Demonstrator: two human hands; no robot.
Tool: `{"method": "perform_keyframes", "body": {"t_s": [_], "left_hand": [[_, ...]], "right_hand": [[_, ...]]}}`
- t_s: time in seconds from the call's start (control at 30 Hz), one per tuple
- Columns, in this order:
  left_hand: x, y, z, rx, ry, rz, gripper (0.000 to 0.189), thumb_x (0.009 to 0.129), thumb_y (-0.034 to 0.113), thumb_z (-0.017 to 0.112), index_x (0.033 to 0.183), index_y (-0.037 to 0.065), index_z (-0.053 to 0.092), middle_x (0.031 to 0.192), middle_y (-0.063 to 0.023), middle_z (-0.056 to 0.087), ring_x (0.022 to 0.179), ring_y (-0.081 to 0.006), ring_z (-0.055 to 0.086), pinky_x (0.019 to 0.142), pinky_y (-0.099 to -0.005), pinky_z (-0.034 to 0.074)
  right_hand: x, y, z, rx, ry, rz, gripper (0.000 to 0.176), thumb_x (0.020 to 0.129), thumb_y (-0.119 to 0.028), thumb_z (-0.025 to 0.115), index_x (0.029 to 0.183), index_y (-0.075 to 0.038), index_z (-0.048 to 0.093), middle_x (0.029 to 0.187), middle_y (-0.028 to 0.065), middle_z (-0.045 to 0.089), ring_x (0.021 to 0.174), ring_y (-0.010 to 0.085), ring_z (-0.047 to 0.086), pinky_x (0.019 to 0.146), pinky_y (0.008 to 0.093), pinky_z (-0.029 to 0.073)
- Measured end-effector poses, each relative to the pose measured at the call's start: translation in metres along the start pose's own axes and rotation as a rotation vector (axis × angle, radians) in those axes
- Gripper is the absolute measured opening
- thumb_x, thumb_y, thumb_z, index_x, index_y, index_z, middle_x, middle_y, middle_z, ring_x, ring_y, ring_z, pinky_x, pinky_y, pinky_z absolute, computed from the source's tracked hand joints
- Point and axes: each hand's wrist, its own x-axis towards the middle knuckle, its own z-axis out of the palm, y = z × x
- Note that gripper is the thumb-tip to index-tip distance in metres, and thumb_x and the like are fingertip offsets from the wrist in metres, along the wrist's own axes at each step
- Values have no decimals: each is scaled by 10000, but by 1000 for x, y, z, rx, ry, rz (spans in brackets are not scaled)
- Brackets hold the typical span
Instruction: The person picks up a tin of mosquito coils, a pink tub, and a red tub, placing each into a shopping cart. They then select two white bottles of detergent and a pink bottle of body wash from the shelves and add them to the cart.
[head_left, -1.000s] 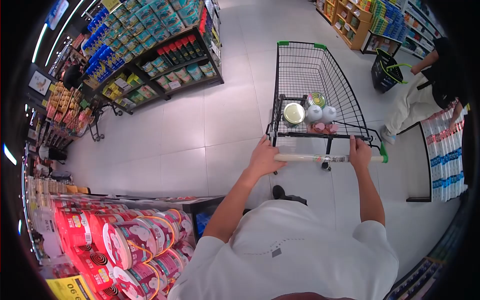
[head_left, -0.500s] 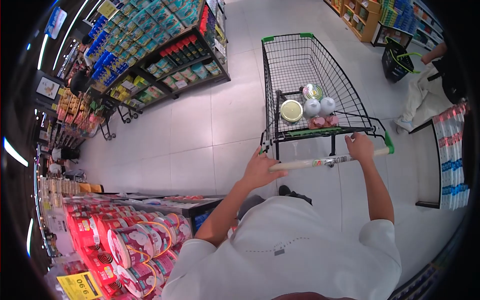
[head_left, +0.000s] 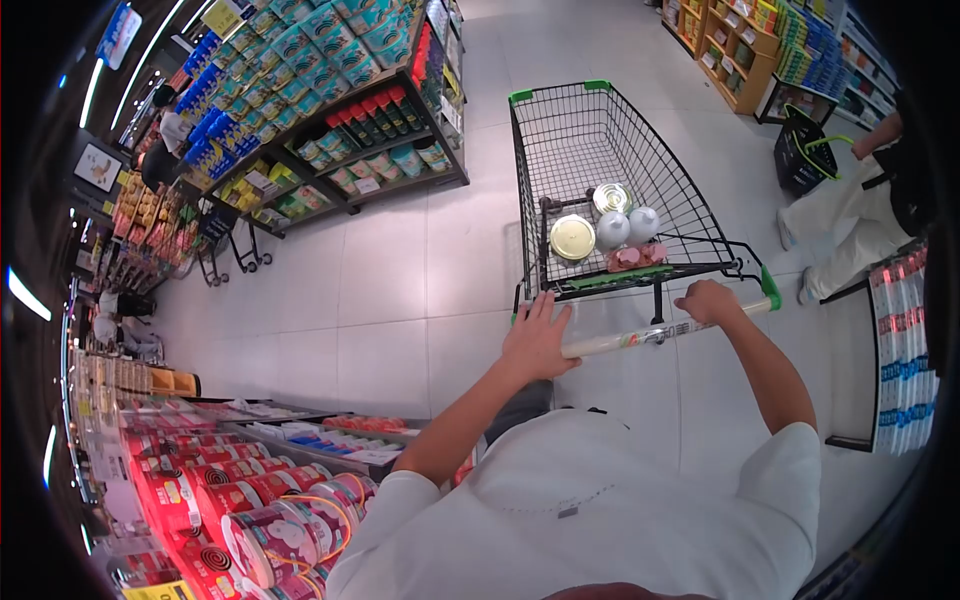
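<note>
Black cart (head_left: 565,140): left hand (head_left: 537,338), right hand (head_left: 711,302) on handle (head_left: 632,338).

Offers no wording or number clear enough to read. Runs as blurred print along the cart handle (head_left: 640,338), right of centre. Appears too small on the yellow tag (head_left: 221,18) and blue sign (head_left: 120,35) at upper left, and on the black basket (head_left: 797,155) at upper right. Blurs on the red tubs (head_left: 172,497) at lower left; gets cut off on the yellow sign (head_left: 160,592) below.
</note>
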Motion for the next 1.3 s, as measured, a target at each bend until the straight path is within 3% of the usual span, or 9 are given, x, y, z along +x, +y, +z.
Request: {"method": "perform_keyframes", "body": {"t_s": [0.13,0.23,0.5,0.63,0.93,1.03,1.1,1.3], "left_hand": [[37,-32,-25,39,-147,23,884,724,628,703,1405,112,477,1530,-281,263,1458,-389,210,1167,-544,199],[69,-66,-38,65,-155,20,850,728,635,695,1383,126,508,1538,-280,250,1462,-385,204,1164,-551,198],[162,-140,-74,112,-213,3,806,752,631,665,1354,111,537,1546,-274,246,1465,-370,206,1163,-541,208],[205,-164,-90,89,-184,4,787,746,634,669,1308,90,584,1546,-273,244,1458,-367,219,1159,-539,218],[303,-202,-126,82,-105,-29,777,681,646,724,1267,144,632,1519,-221,315,1429,-348,282,1158,-497,260],[334,-216,-134,44,-65,-38,787,650,656,741,1264,174,640,1518,-200,330,1414,-356,309,1158,-487,264],[356,-222,-144,0,-31,-87,798,614,641,769,1259,188,648,1534,-169,332,1403,-352,329,1156,-472,270],[413,-236,-170,21,-38,-152,718,602,538,807,1201,161,686,1547,-135,336,1405,-328,333,1149,-437,294]], "right_hand": [[41,-15,-22,26,2,58,491,853,-479,561,1001,-43,729,1087,174,694,1052,350,650,909,454,513],[82,-31,-36,0,-65,50,495,834,-488,578,1011,-51,730,1089,173,694,1053,347,651,912,452,514],[178,-70,-105,74,6,70,485,796,-461,614,996,-33,725,1082,194,693,1054,354,646,923,450,506],[227,-72,-131,28,68,-1,444,838,-417,583,940,-6,718,1044,214,688,1011,378,642,895,455,511],[331,-70,-199,48,102,15,426,780,-367,589,927,8,728,1056,228,688,1023,387,645,894,461,511],[367,-62,-215,36,45,7,459,784,-388,596,1004,-4,722,1113,213,682,1065,367,643,912,450,508],[388,-62,-232,72,115,0,486,808,-422,602,1016,3,718,1091,241,678,1056,383,642,925,457,497],[430,-69,-286,41,40,-5,535,827,-419,545,1205,-57,652,1252,155,646,1171,325,610,983,455,467]]}}
